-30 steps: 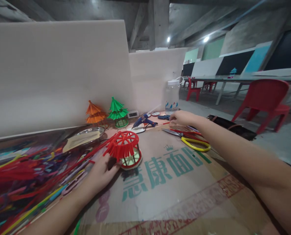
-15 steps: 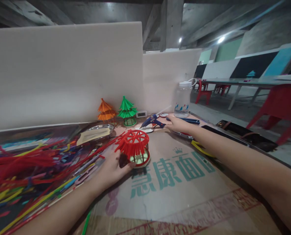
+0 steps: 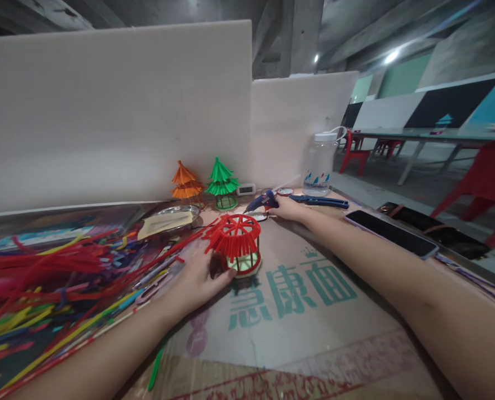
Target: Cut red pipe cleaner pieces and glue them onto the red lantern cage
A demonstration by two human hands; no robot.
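A small red pavilion model [image 3: 236,239] with a fringed pipe-cleaner roof, thin posts and a pale base stands on the table. My left hand [image 3: 199,281] holds it from the left, thumb at the base edge; the other fingers are partly hidden behind it. Beyond it, my right hand [image 3: 291,209] is closed round the handle of a blue hot glue gun [image 3: 259,201], whose nozzle points left and down. A clear glue stick [image 3: 288,182] sticks up from its rear. Behind the red model stand a green tiered pavilion [image 3: 221,183] and an orange one [image 3: 186,183].
Coloured pipe cleaners [image 3: 43,289] crowd the left side. A metal dish [image 3: 172,214] lies behind them. A clear bottle [image 3: 318,166], blue-handled tool [image 3: 322,201] and phone [image 3: 391,233] are at right. A white partition [image 3: 114,116] closes off the back.
My right hand has gone from reaching at the glue gun's handle to gripping it. My left hand stays on the red model. The camera view has shifted slightly.
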